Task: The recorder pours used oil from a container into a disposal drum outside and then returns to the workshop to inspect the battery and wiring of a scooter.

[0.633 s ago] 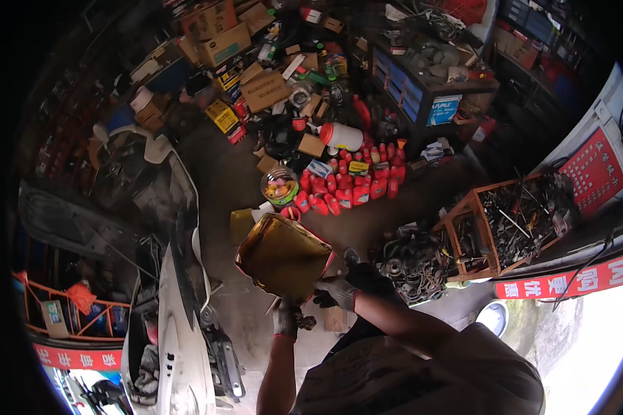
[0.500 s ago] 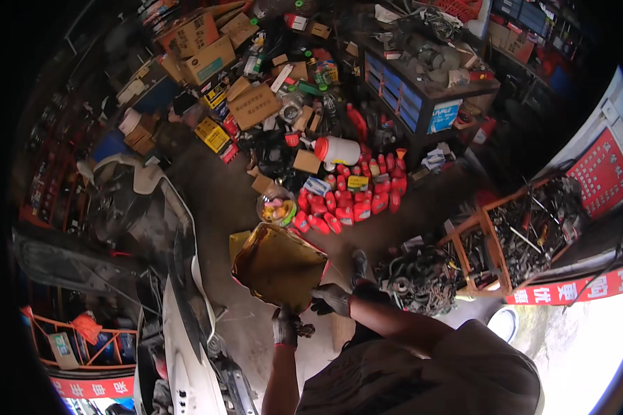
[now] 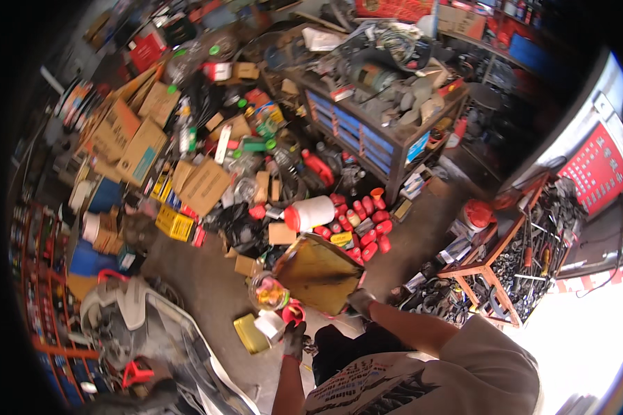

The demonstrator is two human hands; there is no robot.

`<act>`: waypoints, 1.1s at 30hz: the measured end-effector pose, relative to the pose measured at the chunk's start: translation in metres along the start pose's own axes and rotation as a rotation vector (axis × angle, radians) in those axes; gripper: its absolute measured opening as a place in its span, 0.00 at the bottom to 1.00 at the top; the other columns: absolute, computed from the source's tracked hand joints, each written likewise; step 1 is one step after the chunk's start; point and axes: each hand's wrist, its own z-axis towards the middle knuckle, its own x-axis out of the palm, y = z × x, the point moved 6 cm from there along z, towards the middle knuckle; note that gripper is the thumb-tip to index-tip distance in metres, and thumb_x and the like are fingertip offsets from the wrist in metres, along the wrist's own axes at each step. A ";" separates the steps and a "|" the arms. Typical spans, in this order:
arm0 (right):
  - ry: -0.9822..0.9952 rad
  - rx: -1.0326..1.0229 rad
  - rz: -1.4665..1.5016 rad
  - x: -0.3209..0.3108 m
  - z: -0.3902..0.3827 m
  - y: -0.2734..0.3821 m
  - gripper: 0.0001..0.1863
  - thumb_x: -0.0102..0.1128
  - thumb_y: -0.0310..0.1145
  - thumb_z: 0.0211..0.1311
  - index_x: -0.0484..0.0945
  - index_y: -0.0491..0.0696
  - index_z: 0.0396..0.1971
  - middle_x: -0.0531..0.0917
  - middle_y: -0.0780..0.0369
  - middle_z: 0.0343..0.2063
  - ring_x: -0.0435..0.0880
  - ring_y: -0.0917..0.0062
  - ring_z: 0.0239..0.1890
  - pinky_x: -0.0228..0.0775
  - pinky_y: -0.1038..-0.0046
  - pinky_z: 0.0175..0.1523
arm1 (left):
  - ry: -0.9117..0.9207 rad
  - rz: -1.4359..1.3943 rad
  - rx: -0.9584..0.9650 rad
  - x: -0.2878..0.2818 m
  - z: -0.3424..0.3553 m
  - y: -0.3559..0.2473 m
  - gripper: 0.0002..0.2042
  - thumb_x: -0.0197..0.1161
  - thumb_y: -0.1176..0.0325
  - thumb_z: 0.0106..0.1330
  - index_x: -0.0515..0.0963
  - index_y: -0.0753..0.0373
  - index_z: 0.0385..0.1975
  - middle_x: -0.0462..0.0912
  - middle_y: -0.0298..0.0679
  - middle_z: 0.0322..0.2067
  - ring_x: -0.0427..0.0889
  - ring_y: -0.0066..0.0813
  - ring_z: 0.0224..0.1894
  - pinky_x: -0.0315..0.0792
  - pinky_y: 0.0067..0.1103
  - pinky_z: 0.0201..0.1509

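Note:
My right hand (image 3: 360, 302), in a dark glove, grips the near right corner of an open box (image 3: 318, 273). The box has a stained, yellowish-brown inside and a thin red edge, and it is tilted so that its inside faces me. My left hand (image 3: 295, 340), gloved too, is apart from the box at its lower left. Its fingers look closed around something small and dark, which I cannot make out. Just beyond that hand is a red round thing (image 3: 294, 312). A clear tub of colourful pieces (image 3: 268, 292) stands by the box's left side.
Red bottles (image 3: 363, 225) and a white jar with a red lid (image 3: 310, 214) lie beyond the box. Cardboard boxes (image 3: 204, 187) pile up farther left. A blue-drawered workbench (image 3: 353, 128) stands behind, a tool rack (image 3: 491, 277) at right, a scooter (image 3: 166, 325) at left.
The view has swung, shifting the surroundings. My left hand has come away from the box's near edge, while my right hand keeps hold. The box now sits farther right, over some red bottles.

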 end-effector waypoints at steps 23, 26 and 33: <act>-0.593 0.759 -0.382 -0.311 0.003 -0.360 0.14 0.67 0.38 0.41 0.84 0.49 0.31 0.83 0.54 0.35 0.83 0.64 0.39 0.76 0.67 0.41 | 0.409 0.768 -0.260 0.131 0.242 -0.092 0.10 0.51 0.65 0.62 0.77 0.64 0.28 0.76 0.37 0.18 0.72 0.29 0.13 0.66 0.27 0.15; -0.475 0.694 -0.370 -0.361 0.074 -0.407 0.13 0.64 0.36 0.44 0.84 0.49 0.33 0.83 0.56 0.38 0.83 0.66 0.41 0.75 0.67 0.44 | 0.591 0.945 0.094 0.134 0.283 -0.100 0.12 0.58 0.65 0.60 0.75 0.64 0.40 0.78 0.43 0.26 0.76 0.32 0.19 0.75 0.28 0.25; -0.590 0.750 -0.014 -0.461 0.197 -0.543 0.12 0.53 0.33 0.51 0.83 0.50 0.34 0.83 0.57 0.39 0.82 0.67 0.42 0.75 0.67 0.45 | 0.395 0.527 -0.526 0.220 0.247 -0.104 0.17 0.48 0.56 0.68 0.72 0.63 0.45 0.77 0.41 0.30 0.75 0.34 0.25 0.74 0.33 0.26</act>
